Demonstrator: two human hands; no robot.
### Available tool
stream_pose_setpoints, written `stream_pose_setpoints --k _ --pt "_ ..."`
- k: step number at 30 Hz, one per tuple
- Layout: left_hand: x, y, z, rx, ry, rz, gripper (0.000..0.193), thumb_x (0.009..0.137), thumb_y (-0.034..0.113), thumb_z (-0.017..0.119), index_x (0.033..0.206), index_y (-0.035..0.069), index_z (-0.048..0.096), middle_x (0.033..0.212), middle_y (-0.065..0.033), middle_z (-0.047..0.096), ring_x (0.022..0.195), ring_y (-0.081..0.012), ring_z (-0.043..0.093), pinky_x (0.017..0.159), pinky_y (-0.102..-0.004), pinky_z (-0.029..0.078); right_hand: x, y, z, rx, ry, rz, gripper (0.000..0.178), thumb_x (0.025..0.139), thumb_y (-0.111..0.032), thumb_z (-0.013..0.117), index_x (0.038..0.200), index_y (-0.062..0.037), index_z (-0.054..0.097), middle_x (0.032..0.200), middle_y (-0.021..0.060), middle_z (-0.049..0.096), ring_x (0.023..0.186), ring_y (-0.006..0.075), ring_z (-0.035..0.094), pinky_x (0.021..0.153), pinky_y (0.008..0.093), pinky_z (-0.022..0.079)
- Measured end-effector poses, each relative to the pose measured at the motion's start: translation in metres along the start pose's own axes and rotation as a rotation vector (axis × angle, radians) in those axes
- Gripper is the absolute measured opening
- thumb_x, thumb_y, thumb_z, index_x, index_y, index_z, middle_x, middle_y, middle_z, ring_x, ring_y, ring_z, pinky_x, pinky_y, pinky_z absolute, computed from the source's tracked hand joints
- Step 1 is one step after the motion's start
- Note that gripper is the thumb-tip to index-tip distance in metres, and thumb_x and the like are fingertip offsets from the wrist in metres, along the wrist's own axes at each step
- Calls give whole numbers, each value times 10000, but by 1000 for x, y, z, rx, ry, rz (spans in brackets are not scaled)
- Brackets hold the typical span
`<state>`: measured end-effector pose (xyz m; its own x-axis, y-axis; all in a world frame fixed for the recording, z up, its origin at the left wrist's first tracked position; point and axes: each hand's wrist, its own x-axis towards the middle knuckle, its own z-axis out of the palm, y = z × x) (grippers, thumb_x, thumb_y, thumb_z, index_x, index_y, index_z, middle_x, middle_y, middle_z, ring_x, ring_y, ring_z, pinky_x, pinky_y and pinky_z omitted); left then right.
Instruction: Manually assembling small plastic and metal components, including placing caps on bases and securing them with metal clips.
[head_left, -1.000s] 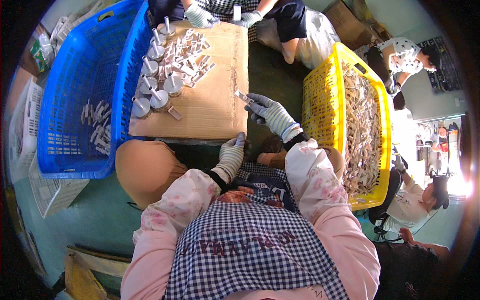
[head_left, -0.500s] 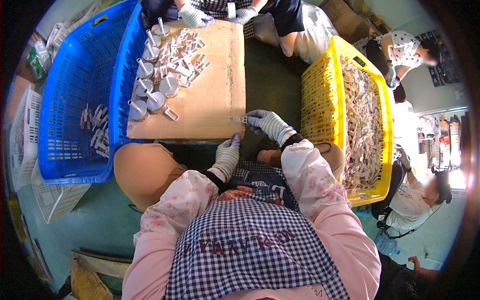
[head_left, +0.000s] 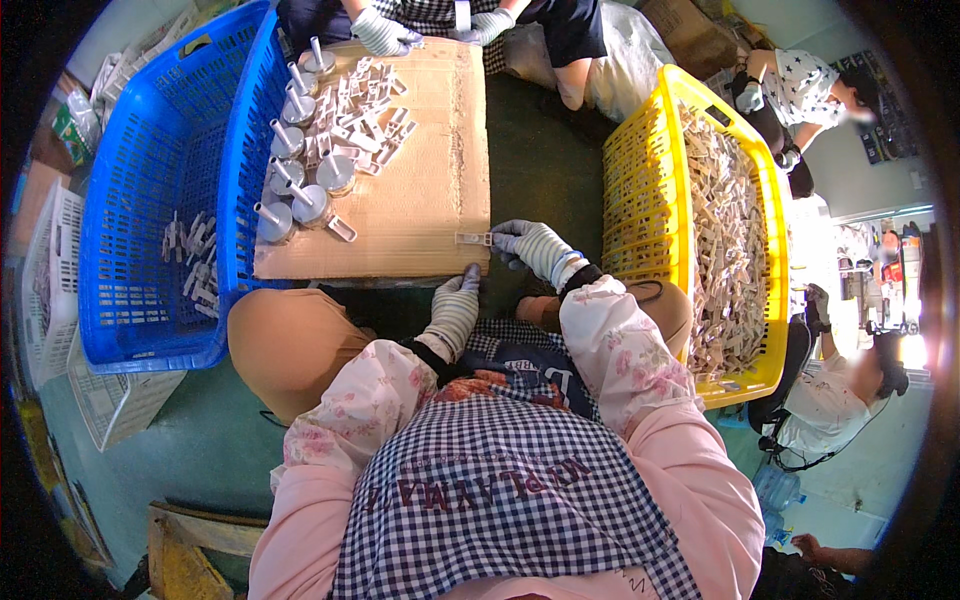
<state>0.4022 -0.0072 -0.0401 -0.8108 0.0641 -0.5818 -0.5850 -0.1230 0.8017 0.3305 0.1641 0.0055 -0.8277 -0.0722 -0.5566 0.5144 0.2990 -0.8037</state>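
My right hand (head_left: 536, 247), in a striped work glove, pinches a small pale plastic piece (head_left: 472, 239) at the near right corner of a cardboard sheet (head_left: 420, 205). Just below that corner my gloved left hand (head_left: 455, 303) has its fingers curled, touching the sheet's near edge; no object shows in it. Several grey round parts with stems (head_left: 293, 190) stand along the sheet's left side. A heap of small pale pieces (head_left: 355, 100) lies at its far end.
A blue basket (head_left: 150, 200) with a few pale pieces sits on the left, a yellow basket (head_left: 640, 190) full of pale pieces on the right. Another person's gloved hands (head_left: 385, 30) work at the sheet's far end. More people sit at right. White crates stand at far left.
My right hand has drawn back from over the sheet's right side to its near right corner, carrying the small piece. My left hand has stayed by the near edge.
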Motion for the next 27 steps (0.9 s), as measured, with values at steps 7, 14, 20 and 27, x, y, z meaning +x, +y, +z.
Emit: stream_pose_setpoints --k 7,14,20,27 --pt "-6 6 1 28 12 36 448 948 435 576 962 7 707 827 -43 686 707 -114 575 678 -272 480 3 3 2 36 23 2 282 853 -262 729 998 -22 704 744 11 659 604 95 554 546 252 461" --pt "-6 11 2 23 -1 8 439 950 414 583 966 -6 707 851 -43 691 731 -116 581 706 -274 483 6 5 9 -44 105 -9 265 855 -233 717 985 -3 696 746 16 666 584 96 554 543 248 467" --pt "-4 8 1 55 29 65 423 939 409 603 947 0 712 802 -42 686 706 -118 572 676 -277 468 13 5 1 -277 312 -269 515 789 -271 759 1213 -33 588 1191 192 626 1097 279 603 961 354 465" --pt "61 -77 -2 -227 -23 53 312 924 312 622 953 10 694 883 -68 696 806 -159 615 754 -311 483 -15 -102 107 -735 89 -747 263 865 -236 616 1067 -77 668 1025 187 669 977 358 627 888 420 486"
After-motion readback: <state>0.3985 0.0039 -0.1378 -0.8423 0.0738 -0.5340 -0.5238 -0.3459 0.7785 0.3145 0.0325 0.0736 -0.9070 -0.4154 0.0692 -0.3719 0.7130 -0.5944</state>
